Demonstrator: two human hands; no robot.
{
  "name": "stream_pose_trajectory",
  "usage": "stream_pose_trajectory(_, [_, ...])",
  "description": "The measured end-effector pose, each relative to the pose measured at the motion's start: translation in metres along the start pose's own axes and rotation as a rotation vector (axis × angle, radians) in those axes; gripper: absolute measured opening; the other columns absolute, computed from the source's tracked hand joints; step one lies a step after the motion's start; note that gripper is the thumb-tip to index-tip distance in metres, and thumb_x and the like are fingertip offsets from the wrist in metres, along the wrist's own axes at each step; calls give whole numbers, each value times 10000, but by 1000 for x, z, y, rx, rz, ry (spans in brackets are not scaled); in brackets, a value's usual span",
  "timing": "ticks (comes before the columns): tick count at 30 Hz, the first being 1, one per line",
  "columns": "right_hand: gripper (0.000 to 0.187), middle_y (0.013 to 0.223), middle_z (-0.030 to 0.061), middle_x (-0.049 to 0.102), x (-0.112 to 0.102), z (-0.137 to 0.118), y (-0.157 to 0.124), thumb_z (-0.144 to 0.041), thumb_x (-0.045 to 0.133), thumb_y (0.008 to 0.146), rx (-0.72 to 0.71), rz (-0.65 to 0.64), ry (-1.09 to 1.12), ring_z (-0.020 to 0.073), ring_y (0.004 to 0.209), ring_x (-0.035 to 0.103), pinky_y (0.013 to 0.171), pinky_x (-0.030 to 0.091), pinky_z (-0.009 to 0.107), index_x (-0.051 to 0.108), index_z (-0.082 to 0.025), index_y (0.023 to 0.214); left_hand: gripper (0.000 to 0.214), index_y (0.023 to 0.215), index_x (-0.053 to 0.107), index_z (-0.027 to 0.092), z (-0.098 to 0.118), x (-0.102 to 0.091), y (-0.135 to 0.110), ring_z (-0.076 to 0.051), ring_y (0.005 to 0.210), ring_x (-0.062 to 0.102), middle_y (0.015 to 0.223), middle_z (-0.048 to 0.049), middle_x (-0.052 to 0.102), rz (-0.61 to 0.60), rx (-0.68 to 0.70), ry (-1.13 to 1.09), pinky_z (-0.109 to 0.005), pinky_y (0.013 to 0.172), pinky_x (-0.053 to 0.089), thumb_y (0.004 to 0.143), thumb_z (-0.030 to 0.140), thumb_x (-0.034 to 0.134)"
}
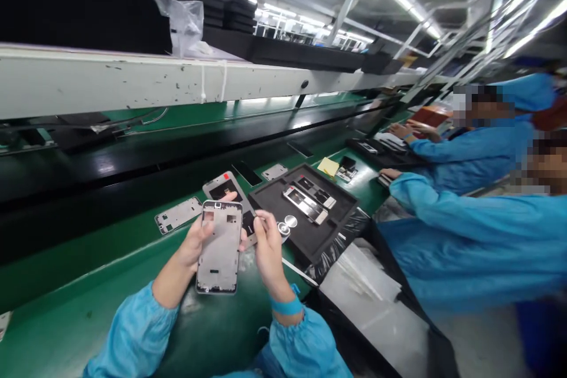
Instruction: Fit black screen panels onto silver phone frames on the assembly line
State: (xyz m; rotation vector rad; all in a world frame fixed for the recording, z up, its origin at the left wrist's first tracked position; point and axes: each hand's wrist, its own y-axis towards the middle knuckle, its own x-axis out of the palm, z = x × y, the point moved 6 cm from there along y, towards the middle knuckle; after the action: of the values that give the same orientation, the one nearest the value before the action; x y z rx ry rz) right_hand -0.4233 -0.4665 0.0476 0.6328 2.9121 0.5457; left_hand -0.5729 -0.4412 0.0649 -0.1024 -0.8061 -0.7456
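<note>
— Gripping the phone frame upright in the left hand, above the green desk.
— Touching its right edge with the curled right hand, grip unclear, near the black tray.

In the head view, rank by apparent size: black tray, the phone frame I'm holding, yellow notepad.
1. black tray
2. held phone frame, enlarged by nearness to the camera
3. yellow notepad

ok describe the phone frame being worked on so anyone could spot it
Start at the green bench beside the black tray. Left of the tray, the left hand holds a silver phone frame. It alone is lifted; the other frames lie flat on the bench.
</note>
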Motion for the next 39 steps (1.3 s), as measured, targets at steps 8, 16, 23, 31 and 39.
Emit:
stream_pose_trajectory(8, [435,1451,125,734,29,-60,41,-570,571,1099,-190,-263,-44,294,1367,693,1174,558,510,704,-254,1367,1175,1745,361,284,13,-7,2,-363,1233,715,1739,-240,380,21,112,686,-496,1004,626,767,488,980])
stream_pose_trajectory(16, [291,1141,77,774,13,-44,35,-516,774,990,-69,-68,70,246,1124,758,1093,591,479,722,-230,1014,1426,1803,120,294,-12,6,4,-429,1715,150,1855,-183,92,-118,82,1063,-629,1347,317,712,684,951])
stream_pose_trajectory(23, [271,1148,59,690,9,-35,53,-472,728,1012,-178,-113,77,233,1125,717,1050,572,448,634,-244,899,1161,1664,499,180,22,-14,0,-457,1640,352,1776,-244,313,-48,178,1128,-602,1317,377,716,677,948])
stream_pose_trajectory(31, [561,788,44,640,54,104,27,-737,737,870,114,-525,-425,239,815,624,807,557,395,591,-249,635,676,1231,742,200,119,-77,-38,-253,753,771,909,-97,807,380,538,340,-383,702,657,816,722,849])
stream_pose_trajectory(39, [612,896,87,661,49,102,18,-842,616,902,145,-438,-370,290,927,642,913,581,500,653,-235,829,937,1423,660,232,104,-43,-31,-291,748,796,963,-92,817,282,270,-88,-407,646,647,878,975,494])
